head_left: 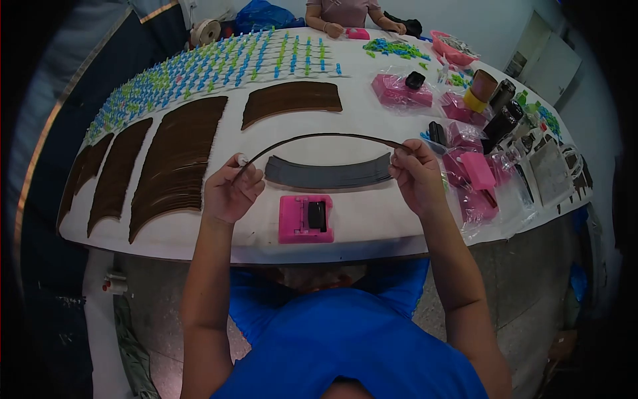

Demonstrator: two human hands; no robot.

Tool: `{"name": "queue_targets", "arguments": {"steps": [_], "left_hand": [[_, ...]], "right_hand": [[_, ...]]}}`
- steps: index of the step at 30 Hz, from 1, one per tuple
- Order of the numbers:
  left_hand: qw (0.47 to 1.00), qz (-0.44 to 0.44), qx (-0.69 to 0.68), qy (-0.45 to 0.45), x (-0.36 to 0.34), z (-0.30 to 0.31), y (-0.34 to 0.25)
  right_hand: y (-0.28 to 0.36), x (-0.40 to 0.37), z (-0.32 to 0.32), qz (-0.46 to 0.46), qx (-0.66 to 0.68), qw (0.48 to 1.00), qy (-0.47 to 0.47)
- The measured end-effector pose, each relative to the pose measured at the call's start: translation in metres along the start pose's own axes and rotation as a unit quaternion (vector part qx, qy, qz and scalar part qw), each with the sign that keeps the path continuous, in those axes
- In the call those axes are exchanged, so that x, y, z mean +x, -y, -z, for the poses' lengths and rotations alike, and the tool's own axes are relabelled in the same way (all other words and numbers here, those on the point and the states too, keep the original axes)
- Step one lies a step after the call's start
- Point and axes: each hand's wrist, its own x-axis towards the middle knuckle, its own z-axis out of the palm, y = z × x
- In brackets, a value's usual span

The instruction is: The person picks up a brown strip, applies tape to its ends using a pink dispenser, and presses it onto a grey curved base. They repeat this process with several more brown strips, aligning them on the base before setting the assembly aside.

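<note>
A thin dark curved strip is stretched in an arch between my two hands. My left hand pinches its left end, and my right hand pinches the right end. Below the arch lies a stack of dark grey curved strips, its right end close to my right fingertips. Nearer the table's front edge sits a pink device with a black block on it. Beyond the held strip is a fanned stack of brown strips.
More brown strip stacks lie on the left. Rows of blue and green clips fill the back left. Pink boxes in plastic, dark bottles and a pink basket stand right. Another person works at the far side.
</note>
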Motion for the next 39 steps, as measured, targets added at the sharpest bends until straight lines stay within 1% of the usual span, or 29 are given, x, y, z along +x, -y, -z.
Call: {"name": "queue_targets", "arguments": {"steps": [3, 4, 6, 8, 10, 11, 12, 13, 14, 15, 16, 18, 19, 21, 23, 24, 26, 27, 28, 29, 30, 31, 32, 33, 34, 35, 36, 37, 39], "left_hand": [[0.996, -0.038, -0.071, -0.034, 0.010, 0.006, 0.000], [0.996, -0.046, -0.069, -0.037, 0.015, 0.012, 0.000], [0.979, -0.107, -0.134, -0.108, 0.030, 0.033, 0.004], [0.972, -0.129, -0.153, -0.127, 0.047, 0.049, 0.008], [0.934, -0.166, -0.149, -0.279, 0.068, 0.056, 0.014], [0.932, -0.175, -0.150, -0.281, 0.079, 0.062, 0.017], [0.924, -0.157, -0.118, -0.327, 0.090, 0.068, 0.019], [0.914, -0.138, -0.087, -0.372, 0.100, 0.075, 0.021], [0.911, -0.148, -0.089, -0.374, 0.109, 0.084, 0.023], [0.922, -0.105, -0.067, -0.366, 0.119, 0.092, 0.024], [0.931, -0.060, -0.044, -0.356, 0.127, 0.096, 0.023], [0.924, -0.054, -0.033, -0.376, 0.143, 0.093, 0.024], [0.918, -0.038, -0.021, -0.394, 0.150, 0.093, 0.025], [0.918, -0.037, -0.015, -0.395, 0.161, 0.096, 0.025], [0.920, 0.011, 0.042, -0.390, 0.167, 0.099, 0.023], [0.919, 0.011, 0.042, -0.391, 0.168, 0.100, 0.024], [0.914, 0.085, 0.154, -0.365, 0.164, 0.088, 0.023], [0.914, 0.086, 0.155, -0.365, 0.161, 0.080, 0.024], [0.885, 0.104, 0.330, -0.312, 0.156, 0.067, 0.024], [0.826, 0.118, 0.494, -0.247, 0.152, 0.062, 0.027], [0.826, 0.121, 0.494, -0.245, 0.149, 0.064, 0.032], [0.698, 0.051, 0.687, -0.196, 0.146, 0.070, 0.039], [0.530, -0.023, 0.837, -0.133, 0.144, 0.070, 0.043], [0.531, -0.021, 0.837, -0.130, 0.143, 0.070, 0.045], [0.484, 0.008, 0.864, -0.138, 0.141, 0.063, 0.044], [0.436, 0.037, 0.888, -0.144, 0.141, 0.060, 0.044], [0.436, 0.036, 0.888, -0.140, 0.141, 0.058, 0.043], [0.424, 0.043, 0.893, -0.145, 0.141, 0.058, 0.044], [0.413, 0.053, 0.897, -0.146, 0.141, 0.060, 0.044]], "right_hand": [[-0.009, 0.015, -0.002, -0.007, -0.031, 0.999, -0.015], [-0.012, 0.022, -0.004, -0.010, -0.029, 1.000, -0.008], [-0.017, 0.036, -0.006, -0.015, -0.064, 0.997, -0.026], [-0.023, 0.052, -0.009, -0.023, -0.096, 0.995, -0.029], [-0.028, 0.068, -0.012, -0.030, -0.129, 0.991, -0.033], [-0.032, 0.076, -0.012, -0.035, -0.169, 0.984, -0.037], [-0.036, 0.084, -0.013, -0.039, -0.208, 0.976, -0.040], [-0.039, 0.092, -0.012, -0.042, -0.208, 0.977, -0.030], [-0.044, 0.101, -0.010, -0.050, -0.246, 0.968, -0.026], [-0.048, 0.109, -0.008, -0.057, -0.283, 0.957, -0.023], [-0.051, 0.118, -0.007, -0.058, -0.282, 0.957, -0.014], [-0.057, 0.134, -0.002, -0.073, -0.361, 0.929, 0.019], [-0.060, 0.142, 0.001, -0.074, -0.361, 0.929, 0.025], [-0.068, 0.158, 0.007, -0.076, -0.415, 0.906, 0.026], [-0.075, 0.171, 0.016, -0.085, -0.435, 0.896, 0.023], [-0.080, 0.176, 0.021, -0.094, -0.455, 0.885, 0.017], [-0.094, 0.188, 0.041, -0.096, -0.457, 0.884, 0.024], [-0.101, 0.193, 0.052, -0.098, -0.458, 0.883, 0.030], [-0.105, 0.196, 0.058, -0.099, -0.457, 0.883, 0.028], [-0.108, 0.200, 0.063, -0.113, -0.498, 0.859, 0.026], [-0.112, 0.202, 0.068, -0.128, -0.537, 0.833, 0.024], [-0.119, 0.204, 0.074, -0.130, -0.537, 0.833, 0.020], [-0.126, 0.206, 0.080, -0.098, -0.615, 0.782, 0.016], [-0.130, 0.207, 0.086, -0.065, -0.688, 0.722, 0.011], [-0.129, 0.202, 0.083, -0.066, -0.689, 0.722, 0.008], [-0.126, 0.194, 0.073, -0.035, -0.727, 0.686, -0.018], [-0.122, 0.187, 0.064, -0.003, -0.762, 0.646, -0.044], [-0.118, 0.179, 0.058, -0.004, -0.763, 0.645, -0.047], [-0.114, 0.162, 0.049, 0.051, -0.777, 0.627, -0.006]]}}
